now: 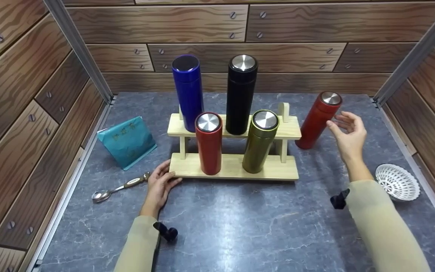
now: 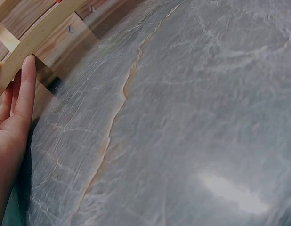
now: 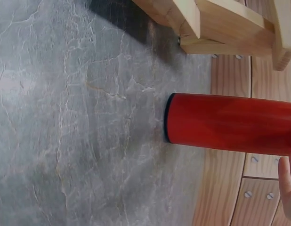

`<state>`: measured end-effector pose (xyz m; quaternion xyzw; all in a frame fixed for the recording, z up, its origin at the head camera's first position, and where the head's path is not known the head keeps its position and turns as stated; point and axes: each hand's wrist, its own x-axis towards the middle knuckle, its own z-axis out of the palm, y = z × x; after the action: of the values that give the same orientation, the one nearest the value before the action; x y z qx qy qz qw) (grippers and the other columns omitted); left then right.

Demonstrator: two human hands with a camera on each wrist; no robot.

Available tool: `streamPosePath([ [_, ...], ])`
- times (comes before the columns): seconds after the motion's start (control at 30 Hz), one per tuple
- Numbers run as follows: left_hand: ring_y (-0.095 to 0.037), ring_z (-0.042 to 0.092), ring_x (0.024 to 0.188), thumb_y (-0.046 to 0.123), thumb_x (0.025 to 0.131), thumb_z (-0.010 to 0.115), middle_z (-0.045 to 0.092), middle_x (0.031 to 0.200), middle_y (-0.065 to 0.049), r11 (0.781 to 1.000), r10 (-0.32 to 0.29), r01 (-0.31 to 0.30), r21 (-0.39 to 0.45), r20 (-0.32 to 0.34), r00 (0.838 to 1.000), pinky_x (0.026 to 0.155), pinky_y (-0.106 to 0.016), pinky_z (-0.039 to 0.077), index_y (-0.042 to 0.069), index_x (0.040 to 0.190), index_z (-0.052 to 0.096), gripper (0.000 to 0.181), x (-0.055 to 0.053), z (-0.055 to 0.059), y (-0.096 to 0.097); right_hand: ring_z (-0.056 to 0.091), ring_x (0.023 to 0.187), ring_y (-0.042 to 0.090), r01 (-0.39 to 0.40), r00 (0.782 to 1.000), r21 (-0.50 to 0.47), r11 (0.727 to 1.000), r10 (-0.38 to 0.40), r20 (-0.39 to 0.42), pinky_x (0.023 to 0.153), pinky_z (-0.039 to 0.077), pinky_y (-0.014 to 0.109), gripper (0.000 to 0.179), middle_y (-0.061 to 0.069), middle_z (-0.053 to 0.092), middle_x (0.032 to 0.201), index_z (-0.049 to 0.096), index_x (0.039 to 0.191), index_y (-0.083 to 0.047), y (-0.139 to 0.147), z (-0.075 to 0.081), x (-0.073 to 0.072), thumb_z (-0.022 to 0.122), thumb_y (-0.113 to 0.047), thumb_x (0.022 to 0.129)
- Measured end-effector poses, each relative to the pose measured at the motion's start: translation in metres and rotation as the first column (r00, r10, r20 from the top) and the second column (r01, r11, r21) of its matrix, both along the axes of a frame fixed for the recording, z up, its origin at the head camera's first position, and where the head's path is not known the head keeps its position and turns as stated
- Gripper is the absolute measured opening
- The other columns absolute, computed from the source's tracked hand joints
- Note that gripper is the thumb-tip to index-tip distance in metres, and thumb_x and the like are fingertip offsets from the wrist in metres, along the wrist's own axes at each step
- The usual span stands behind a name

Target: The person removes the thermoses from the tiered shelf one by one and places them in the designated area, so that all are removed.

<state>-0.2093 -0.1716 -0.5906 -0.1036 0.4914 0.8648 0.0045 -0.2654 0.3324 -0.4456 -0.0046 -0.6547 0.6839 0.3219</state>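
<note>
A two-tier wooden rack (image 1: 232, 172) stands mid-table. My left hand (image 1: 159, 185) grips the left end of its lower board, thumb above and fingers beneath; the left wrist view shows the fingers against the board (image 2: 23, 44). On the upper tier are a blue flask (image 1: 189, 90) and a black flask (image 1: 240, 98). The lower tier bears a red flask (image 1: 210, 151) and an olive-gold flask (image 1: 259, 147). Right of the rack, another red flask (image 1: 315, 121) stands on the table. Beside it my right hand (image 1: 349, 136) has its fingers spread and loosely bent; contact is unclear.
A teal pouch (image 1: 128, 141) stands at the left. In front of it lies a spoon (image 1: 121, 187) with a decorated handle. A white openwork basket (image 1: 397, 181) sits by the right forearm. Wood-patterned walls (image 1: 202, 24) enclose the grey marbled table (image 1: 240, 226).
</note>
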Motion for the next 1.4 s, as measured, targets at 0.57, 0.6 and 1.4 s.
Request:
streamPosePath([
  [0.57, -0.027, 0.059, 0.093, -0.007, 0.081, 0.058, 0.049, 0.119, -0.017, 0.999, -0.001, 0.001, 0.032, -0.021, 1.0, 0.073, -0.042, 0.055, 0.002, 0.131, 0.047, 0.052, -0.001, -0.002, -0.003, 0.061, 0.081, 0.022, -0.2, 0.967, -0.015, 0.98, 0.195, -0.165, 0.075, 0.051, 0.022, 0.035, 0.023, 0.065, 0.092, 0.057, 0.104, 0.014, -0.023, 0.032, 0.008, 0.068, 0.017, 0.072],
  [0.6, -0.027, 0.059, 0.093, -0.008, 0.082, 0.058, 0.049, 0.119, -0.017, 0.999, -0.001, 0.002, 0.034, -0.021, 1.0, 0.074, -0.042, 0.055, 0.002, 0.131, 0.047, 0.051, -0.001, -0.002, -0.003, 0.061, 0.081, 0.022, -0.207, 0.964, -0.014, 0.978, 0.202, -0.175, 0.075, 0.051, 0.022, 0.034, 0.023, 0.065, 0.092, 0.057, 0.104, 0.013, -0.024, 0.033, 0.007, 0.068, 0.017, 0.072],
  [1.4, -0.028, 0.059, 0.096, -0.006, 0.083, 0.058, 0.047, 0.124, -0.018, 0.999, 0.004, -0.004, 0.033, -0.008, 1.0, 0.076, -0.042, 0.054, 0.002, 0.134, 0.045, 0.053, 0.002, -0.002, 0.001, 0.061, 0.088, 0.026, -0.374, 0.908, 0.075, 0.924, 0.381, -0.174, 0.078, 0.052, 0.026, 0.046, 0.024, 0.062, 0.101, 0.053, 0.117, 0.003, -0.081, 0.093, -0.008, 0.07, 0.011, 0.075],
])
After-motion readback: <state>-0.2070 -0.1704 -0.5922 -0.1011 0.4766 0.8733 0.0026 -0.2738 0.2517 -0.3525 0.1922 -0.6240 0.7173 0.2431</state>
